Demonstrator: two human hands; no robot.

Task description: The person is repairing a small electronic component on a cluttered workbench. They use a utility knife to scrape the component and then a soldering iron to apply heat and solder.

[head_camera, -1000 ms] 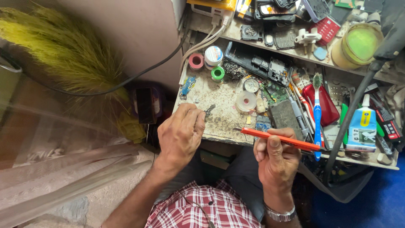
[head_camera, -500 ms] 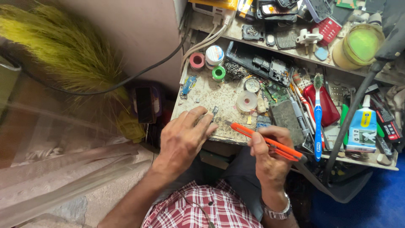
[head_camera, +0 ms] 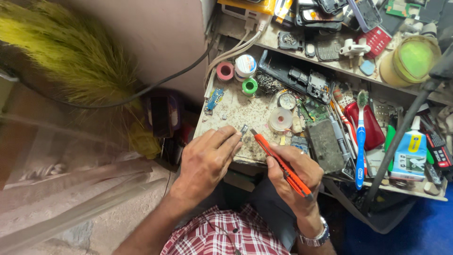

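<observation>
My left hand [head_camera: 207, 158] rests on the worn workbench [head_camera: 236, 113] and pinches a small metal part [head_camera: 244, 129] between its fingertips. My right hand [head_camera: 295, 177] grips an orange utility knife [head_camera: 278, 160] like a pen. The knife's tip points up-left and sits right beside the small part. A wristwatch [head_camera: 314, 236] is on my right wrist.
The bench is crowded: tape rolls [head_camera: 225, 71], a solder spool [head_camera: 280, 119], circuit boards [head_camera: 314, 111], a blue toothbrush [head_camera: 361, 137], a red case [head_camera: 368, 125], a glue bottle [head_camera: 408, 151], a yellow-green jar [head_camera: 410, 59]. A dark lamp arm [head_camera: 401, 137] crosses on the right. A straw broom [head_camera: 71, 52] lies left.
The orange knife swung from lying level across my right hand to pointing up-left at the small part. My left hand shifted slightly right with the part at its fingertips.
</observation>
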